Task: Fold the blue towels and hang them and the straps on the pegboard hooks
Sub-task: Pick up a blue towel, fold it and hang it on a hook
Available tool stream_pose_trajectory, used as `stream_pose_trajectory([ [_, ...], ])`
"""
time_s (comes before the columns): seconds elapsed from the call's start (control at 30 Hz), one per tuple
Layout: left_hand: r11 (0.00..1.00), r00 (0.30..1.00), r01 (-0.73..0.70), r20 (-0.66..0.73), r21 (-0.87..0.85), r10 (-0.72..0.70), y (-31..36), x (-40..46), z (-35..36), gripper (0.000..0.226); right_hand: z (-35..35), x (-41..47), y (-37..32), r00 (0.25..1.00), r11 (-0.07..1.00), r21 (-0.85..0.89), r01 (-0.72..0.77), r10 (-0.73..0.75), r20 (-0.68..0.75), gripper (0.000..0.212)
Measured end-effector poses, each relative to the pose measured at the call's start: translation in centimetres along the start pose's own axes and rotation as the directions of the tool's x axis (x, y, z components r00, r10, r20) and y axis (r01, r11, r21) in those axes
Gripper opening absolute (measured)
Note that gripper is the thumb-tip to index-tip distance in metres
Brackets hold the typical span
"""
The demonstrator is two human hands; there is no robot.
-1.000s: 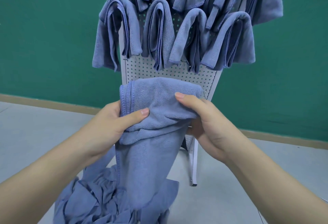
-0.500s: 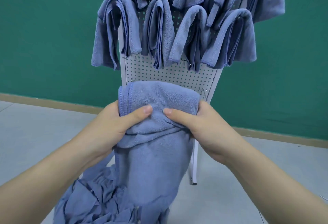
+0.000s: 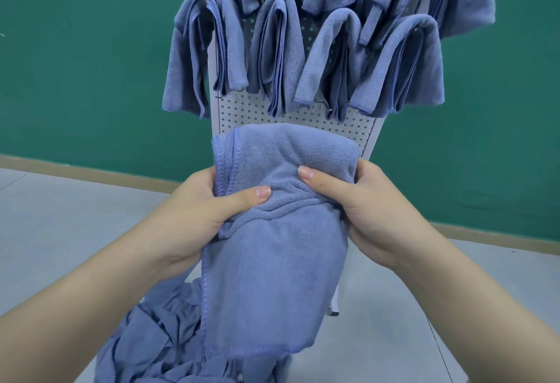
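Presently the folding step is in hand: one blue towel (image 3: 272, 231) is held before the pegboard (image 3: 303, 117), doubled over, pinched at its fold by the left hand (image 3: 206, 210) and right hand (image 3: 357, 200), both grips clamped on it. Next, it is judged, a free hook must be found. Four folded towels (image 3: 272, 49) are counted in the nearest row, more above; a heap (image 3: 157, 346) lies below.

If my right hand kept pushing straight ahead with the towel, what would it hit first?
Most likely the white perforated pegboard panel right behind the folded blue towel that your right hand grips. Depth is hard to judge, but nothing else appears between them.
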State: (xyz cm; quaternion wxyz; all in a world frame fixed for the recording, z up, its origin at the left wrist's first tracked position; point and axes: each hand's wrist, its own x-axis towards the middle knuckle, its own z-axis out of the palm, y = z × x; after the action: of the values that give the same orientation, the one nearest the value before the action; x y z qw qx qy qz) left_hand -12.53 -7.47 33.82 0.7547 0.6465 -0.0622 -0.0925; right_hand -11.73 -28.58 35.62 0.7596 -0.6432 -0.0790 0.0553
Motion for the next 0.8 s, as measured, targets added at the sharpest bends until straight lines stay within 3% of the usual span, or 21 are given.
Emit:
stream_pose_trajectory([
  [0.17, 1.0, 0.998, -0.016, -0.066, -0.025, 0.014, -0.2, 0.0, 0.1, 0.049, 0.4, 0.1, 0.2, 0.998, 0.998, 0.043, -0.056, 0.055, 0.01, 0.043],
  [0.3, 0.998, 0.996, -0.027, -0.088, -0.053, 0.023, -0.1, 0.0, -0.4, 0.048, 0.6, 0.0, 0.2, 0.984, 0.983, 0.107, -0.147, 0.135, 0.114, 0.045],
  [0.43, 0.997, 0.994, -0.037, -0.109, -0.065, 0.03, -0.3, 0.0, -0.6, 0.05, 1.3, -0.2, 1.0, 0.964, 0.973, 0.038, -0.228, 0.22, 0.148, 0.042],
  [0.63, 0.991, 0.999, -0.008, -0.044, -0.134, 0.002, -0.2, 0.0, -0.4, 0.045, 1.1, 0.0, 0.6, 0.979, 0.983, -0.016, -0.183, 0.184, 0.087, 0.039],
  [0.8, 0.985, 0.998, 0.062, 0.037, -0.162, -0.057, -0.2, 0.3, -0.6, 0.037, 0.7, 0.0, 0.0, 0.99, 0.989, 0.05, -0.139, 0.138, 0.031, 0.036],
])
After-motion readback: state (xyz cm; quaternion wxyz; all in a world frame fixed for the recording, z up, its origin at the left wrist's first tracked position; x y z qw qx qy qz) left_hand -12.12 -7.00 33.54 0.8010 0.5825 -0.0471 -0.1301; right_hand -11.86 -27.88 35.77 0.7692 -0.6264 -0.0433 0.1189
